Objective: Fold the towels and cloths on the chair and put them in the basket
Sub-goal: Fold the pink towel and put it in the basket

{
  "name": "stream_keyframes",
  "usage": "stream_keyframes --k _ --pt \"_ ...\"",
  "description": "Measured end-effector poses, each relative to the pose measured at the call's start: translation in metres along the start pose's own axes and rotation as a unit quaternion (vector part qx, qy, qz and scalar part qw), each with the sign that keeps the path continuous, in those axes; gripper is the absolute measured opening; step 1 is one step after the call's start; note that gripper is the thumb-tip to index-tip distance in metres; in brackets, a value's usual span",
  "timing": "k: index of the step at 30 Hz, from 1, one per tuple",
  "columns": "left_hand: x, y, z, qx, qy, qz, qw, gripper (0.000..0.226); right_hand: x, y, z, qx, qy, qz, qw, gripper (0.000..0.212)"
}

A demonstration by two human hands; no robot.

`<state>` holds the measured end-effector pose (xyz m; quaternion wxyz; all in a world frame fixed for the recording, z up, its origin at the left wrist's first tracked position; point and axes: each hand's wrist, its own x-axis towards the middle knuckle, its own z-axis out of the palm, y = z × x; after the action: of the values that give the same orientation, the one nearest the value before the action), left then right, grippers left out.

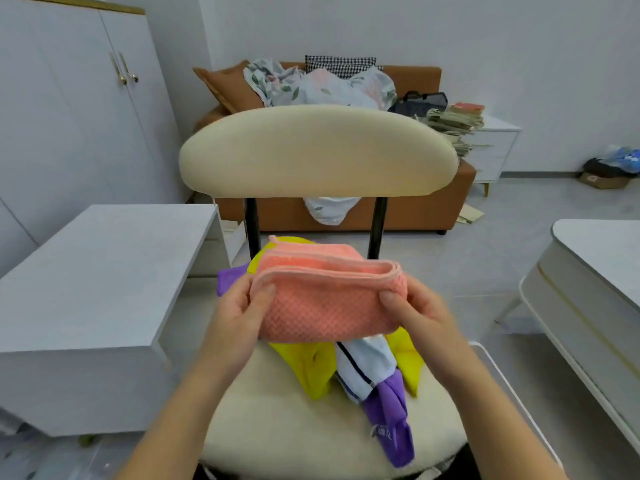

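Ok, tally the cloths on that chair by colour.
pink towel: 1
yellow cloth: 1, maybe more
purple cloth: 1, maybe more
striped cloth: 1
Total: 4 at least; the pile hides whether same-colour patches join.

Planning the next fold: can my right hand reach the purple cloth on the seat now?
Probably, once freed: the right hand grips the pink towel, but the purple cloth lies uncovered nearby.

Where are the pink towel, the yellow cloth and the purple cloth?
pink towel [322, 306]: head view, its waffle front.
yellow cloth [311, 372]: head view, front fold.
purple cloth [391, 420]: head view, lower part.
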<state>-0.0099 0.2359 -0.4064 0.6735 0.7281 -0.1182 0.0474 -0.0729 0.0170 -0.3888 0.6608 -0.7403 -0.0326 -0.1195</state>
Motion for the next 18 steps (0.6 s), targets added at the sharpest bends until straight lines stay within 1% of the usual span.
stream_keyframes --k 1,4,6,8,11,14,16,18 --pt "-0.006 -0.008 0.001 0.014 0.008 -0.015 1.0 0.026 -0.006 0.006 0.002 0.001 0.004 0.016 1.0 0.019" --pt "-0.008 -0.031 0.004 0.064 0.021 -0.071 0.995 0.047 -0.007 0.032 0.009 -0.045 0.058 0.074 0.995 0.015" --pt "-0.006 -0.039 0.01 0.092 0.026 -0.102 0.99 0.049 0.0 0.047 0.014 -0.079 0.087 0.107 0.987 0.018" --pt "-0.004 -0.045 0.014 0.118 0.037 -0.113 0.986 0.053 0.005 0.056 0.019 -0.094 0.111 0.121 0.982 0.02" --pt "-0.006 -0.055 0.017 0.141 0.054 -0.116 0.982 0.053 0.009 0.064 0.021 -0.136 0.136 0.118 0.974 0.026" --pt "-0.011 -0.061 0.017 0.186 0.08 -0.104 0.974 0.058 0.012 0.073 0.025 -0.179 0.15 0.1 0.967 0.032" --pt "-0.011 -0.061 0.019 0.207 0.102 -0.075 0.97 0.053 0.013 0.076 0.028 -0.188 0.165 0.076 0.965 0.032" --pt "-0.009 -0.059 0.022 0.208 0.131 -0.042 0.968 0.044 0.015 0.076 0.03 -0.171 0.181 0.031 0.968 0.032"
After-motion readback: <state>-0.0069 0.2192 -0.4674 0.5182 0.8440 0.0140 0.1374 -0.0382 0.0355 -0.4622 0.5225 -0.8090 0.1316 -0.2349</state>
